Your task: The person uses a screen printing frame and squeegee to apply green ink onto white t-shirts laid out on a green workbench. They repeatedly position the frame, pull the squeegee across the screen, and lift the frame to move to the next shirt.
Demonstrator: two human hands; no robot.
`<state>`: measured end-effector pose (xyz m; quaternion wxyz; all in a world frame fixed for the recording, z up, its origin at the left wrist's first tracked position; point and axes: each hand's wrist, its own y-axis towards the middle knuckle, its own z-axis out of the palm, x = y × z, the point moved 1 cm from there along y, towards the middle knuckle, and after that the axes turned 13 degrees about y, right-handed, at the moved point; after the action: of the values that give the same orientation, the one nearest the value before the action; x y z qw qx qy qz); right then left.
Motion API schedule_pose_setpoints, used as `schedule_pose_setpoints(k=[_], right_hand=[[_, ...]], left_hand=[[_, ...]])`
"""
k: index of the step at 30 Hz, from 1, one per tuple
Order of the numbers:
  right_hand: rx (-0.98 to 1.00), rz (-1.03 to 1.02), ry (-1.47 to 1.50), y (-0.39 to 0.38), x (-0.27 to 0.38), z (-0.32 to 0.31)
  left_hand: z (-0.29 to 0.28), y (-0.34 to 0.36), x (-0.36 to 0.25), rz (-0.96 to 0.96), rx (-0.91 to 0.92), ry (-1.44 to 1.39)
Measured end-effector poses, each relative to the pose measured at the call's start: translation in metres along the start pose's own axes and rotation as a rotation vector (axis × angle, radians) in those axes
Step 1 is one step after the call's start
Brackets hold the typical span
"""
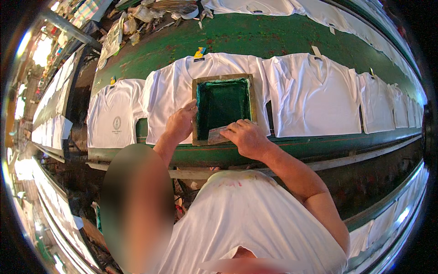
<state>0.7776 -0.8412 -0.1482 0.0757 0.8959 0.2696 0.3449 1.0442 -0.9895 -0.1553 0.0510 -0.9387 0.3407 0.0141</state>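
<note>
A wooden-framed printing screen [251,102] with dark green mesh lies on the chest of a white V-neck T-shirt [169,98]. My left hand [182,121] grips the left side of its frame, fingers bent over the edge. In my right hand [248,138] is a squeegee [217,135], a flat pale blade held at the near inside edge of the screen, toward the right of its middle. To the left, another white T-shirt [101,130] carries a small dark round emblem [117,123] on its chest.
The long green table [255,36] bears a row of white T-shirts [315,109] stretching right, with more along its far side. Rags and a straw brush [175,6] are heaped at the far left. A wooden rail [337,166] runs along the near edge. Other shirt-covered tables stand left.
</note>
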Motion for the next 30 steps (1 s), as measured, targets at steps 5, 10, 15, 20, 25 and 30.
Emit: schedule_pose_setpoints(k=[5,10,15,20,25,30], right_hand=[[0.063,0.029,0.3,0.029,-0.055,-0.026],[-0.079,0.052,0.107,0.077,-0.101,-0.03],[-0.102,0.101,0.038,0.093,-0.114,-0.026],[-0.04,0.101,0.02,0.078,-0.095,-0.018],[0.013,0.1,0.003,0.053,-0.05,-0.011],[0.035,0.142,0.002,0.025,-0.01,-0.003]], left_hand=[[0.004,-0.001,-0.002,-0.021,-0.015,-0.049],[0.005,-0.003,-0.008,-0.026,-0.048,0.054],[0.015,-0.006,-0.021,-0.098,-0.25,0.096],[0.037,-0.011,-0.032,-0.247,-0.343,-0.017],[0.055,-0.009,-0.039,-0.288,-0.527,-0.1],[0.069,-0.007,-0.039,-0.298,-0.605,-0.303]])
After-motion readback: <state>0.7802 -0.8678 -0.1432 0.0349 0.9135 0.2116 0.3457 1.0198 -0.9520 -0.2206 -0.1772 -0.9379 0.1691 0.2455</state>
